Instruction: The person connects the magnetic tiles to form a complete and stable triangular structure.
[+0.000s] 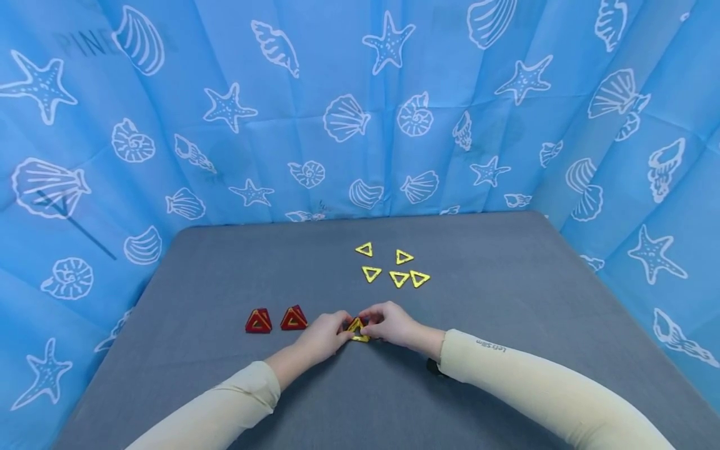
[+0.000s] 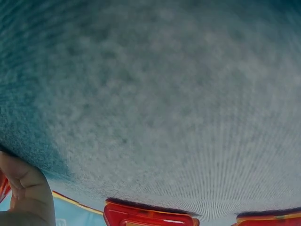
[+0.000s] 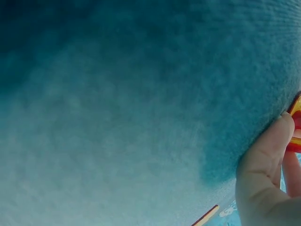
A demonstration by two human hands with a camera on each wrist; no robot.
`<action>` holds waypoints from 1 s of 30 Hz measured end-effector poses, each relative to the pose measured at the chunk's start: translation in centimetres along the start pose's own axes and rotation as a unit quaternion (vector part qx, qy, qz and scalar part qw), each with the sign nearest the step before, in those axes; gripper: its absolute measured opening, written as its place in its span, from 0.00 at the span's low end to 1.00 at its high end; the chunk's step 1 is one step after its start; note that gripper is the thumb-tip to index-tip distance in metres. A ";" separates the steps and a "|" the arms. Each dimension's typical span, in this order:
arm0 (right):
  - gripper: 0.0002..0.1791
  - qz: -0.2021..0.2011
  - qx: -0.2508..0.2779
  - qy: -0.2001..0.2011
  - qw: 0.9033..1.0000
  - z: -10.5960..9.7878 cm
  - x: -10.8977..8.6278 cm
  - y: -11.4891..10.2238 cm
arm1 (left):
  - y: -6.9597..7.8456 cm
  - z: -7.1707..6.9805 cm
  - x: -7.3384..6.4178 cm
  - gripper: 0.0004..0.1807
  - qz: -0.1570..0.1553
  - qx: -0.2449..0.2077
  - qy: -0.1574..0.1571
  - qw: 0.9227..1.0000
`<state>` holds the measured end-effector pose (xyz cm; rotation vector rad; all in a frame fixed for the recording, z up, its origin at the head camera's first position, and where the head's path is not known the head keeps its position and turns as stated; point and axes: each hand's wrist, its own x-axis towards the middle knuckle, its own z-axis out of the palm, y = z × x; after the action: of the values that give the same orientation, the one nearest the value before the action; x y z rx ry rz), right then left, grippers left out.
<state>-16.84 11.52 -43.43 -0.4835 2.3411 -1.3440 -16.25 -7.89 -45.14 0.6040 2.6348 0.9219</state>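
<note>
Both hands meet at a small red and yellow pyramid of triangular tiles on the grey table. The left hand pinches its left side between thumb and fingers. From the right, the right hand grips the opposite side, its thumb over the front yellow tile. Fingers cover part of the pyramid, so its back cannot be seen. In the right wrist view, thumb and fingers hold the red and yellow tiles at the right edge. Only a red sliver shows beside the thumb in the left wrist view.
Two red and yellow pyramids, one farther left and one nearer the left hand, stand on the table. Several flat yellow triangle tiles lie beyond the hands. A blue shell-patterned curtain borders the table.
</note>
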 end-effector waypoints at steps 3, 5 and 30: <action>0.17 -0.004 0.001 -0.007 1.000 0.0 0.0 0.0 | 0.0 0.1 0.0 0.13 -0.007 -0.003 -0.002 1.000; 0.17 -0.008 -0.002 -0.010 1.000 0.0 0.0 0.0 | 0.0 0.1 0.0 0.12 -0.004 -0.001 0.001 1.000; 0.17 -0.012 -0.026 -0.022 0.999 -0.2 0.0 0.2 | 0.3 0.0 -0.3 0.10 0.008 0.032 0.000 0.999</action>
<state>-16.96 11.74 -43.54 -0.5532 2.3464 -1.2714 -15.94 -7.81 -44.97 0.6403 2.6730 0.8438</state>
